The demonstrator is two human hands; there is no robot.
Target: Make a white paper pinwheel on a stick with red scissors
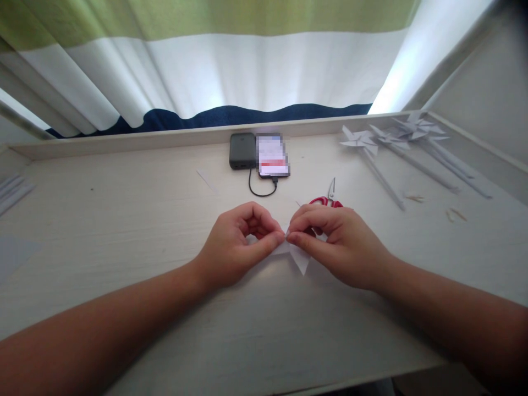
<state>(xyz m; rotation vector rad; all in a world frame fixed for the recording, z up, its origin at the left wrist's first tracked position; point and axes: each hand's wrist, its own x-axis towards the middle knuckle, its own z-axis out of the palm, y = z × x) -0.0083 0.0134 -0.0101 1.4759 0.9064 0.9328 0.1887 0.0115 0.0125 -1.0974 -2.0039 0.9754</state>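
My left hand point(237, 245) and my right hand point(336, 245) meet at the middle of a pale wooden desk point(124, 231). Both pinch a small piece of folded white paper point(299, 258) between thumb and fingers, fingertips almost touching. A pointed corner of the paper sticks out below my right hand; the rest is hidden by my fingers. Red-handled scissors point(328, 199) lie just behind my right hand.
A dark power bank point(242, 150) and a phone point(272, 156) joined by a black cable sit at the back centre. Several white paper pinwheels on sticks point(388, 146) lie at the back right. Paper strips point(12, 190) rest at the left edge. Curtains hang behind.
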